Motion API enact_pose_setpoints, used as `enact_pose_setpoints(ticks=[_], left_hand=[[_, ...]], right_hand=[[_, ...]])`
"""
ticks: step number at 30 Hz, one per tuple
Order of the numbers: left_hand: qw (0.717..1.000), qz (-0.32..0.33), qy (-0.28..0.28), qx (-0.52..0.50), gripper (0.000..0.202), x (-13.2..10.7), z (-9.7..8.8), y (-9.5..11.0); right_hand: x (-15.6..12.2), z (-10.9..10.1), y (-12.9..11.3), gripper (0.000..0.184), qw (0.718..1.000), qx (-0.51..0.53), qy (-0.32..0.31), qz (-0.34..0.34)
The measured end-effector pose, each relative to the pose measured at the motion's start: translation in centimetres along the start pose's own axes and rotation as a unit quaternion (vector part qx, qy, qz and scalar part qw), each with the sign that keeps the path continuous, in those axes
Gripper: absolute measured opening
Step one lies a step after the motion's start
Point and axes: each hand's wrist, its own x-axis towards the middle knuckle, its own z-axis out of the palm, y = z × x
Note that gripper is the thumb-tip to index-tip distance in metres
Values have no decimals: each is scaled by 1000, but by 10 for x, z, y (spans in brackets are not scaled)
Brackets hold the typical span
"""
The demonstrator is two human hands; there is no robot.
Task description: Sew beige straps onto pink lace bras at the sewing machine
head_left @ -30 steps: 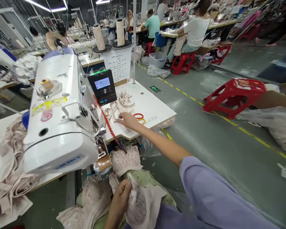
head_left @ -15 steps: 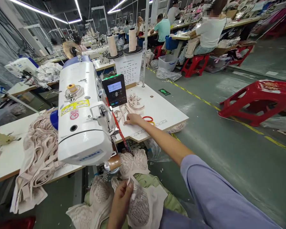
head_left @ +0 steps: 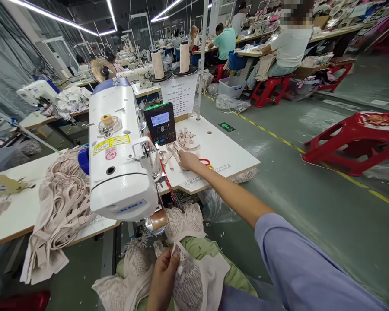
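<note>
My left hand [head_left: 164,271] is closed, pinching the upper edge of a beige lace bra [head_left: 190,283] over my lap. Across the white tabletop, my right hand [head_left: 188,161] reaches to a small heap of beige bra straps [head_left: 186,139]. Its fingers are pinched at one strap [head_left: 172,152], and the fingertips are partly hidden. Close by the right wrist lie scissors with red and yellow handles [head_left: 206,163]. More lace bras [head_left: 185,222] rest on the green cloth [head_left: 199,247] at my lap.
A white sewing machine [head_left: 118,181] stands left of my hands, its control panel [head_left: 160,123] behind. Beige strips [head_left: 56,207] hang off the table's left edge. Thread cones [head_left: 184,58] stand at the back. A red stool [head_left: 353,142] is at right; people sit at machines beyond.
My right hand has moved slightly farther in toward the strap heap. My left hand keeps its pinch on the bra. The whole view has shifted a little.
</note>
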Motion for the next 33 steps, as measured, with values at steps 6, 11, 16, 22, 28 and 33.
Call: enact_pose_setpoints(ticks=[6, 11, 16, 22, 28, 33], left_hand=[[1000, 1, 21, 5, 37, 0, 2, 2], [999, 3, 41, 20, 40, -6, 1, 8], [996, 11, 82, 28, 44, -12, 0, 20], [991, 44, 119, 37, 41, -22, -1, 36], [989, 53, 129, 44, 37, -28, -2, 43], [991, 45, 114, 58, 34, -30, -3, 45]], right_hand=[[-3, 13, -19, 28, 991, 6, 15, -131], [3, 3, -19, 24, 984, 70, 114, -114], [4, -57, -2, 34, 956, 173, 232, -51], [-78, -50, 36, 11, 692, 722, -7, 24], [-225, 70, 19, 12, 394, 826, -312, 255], [-272, 114, -16, 13, 302, 839, -375, 255]])
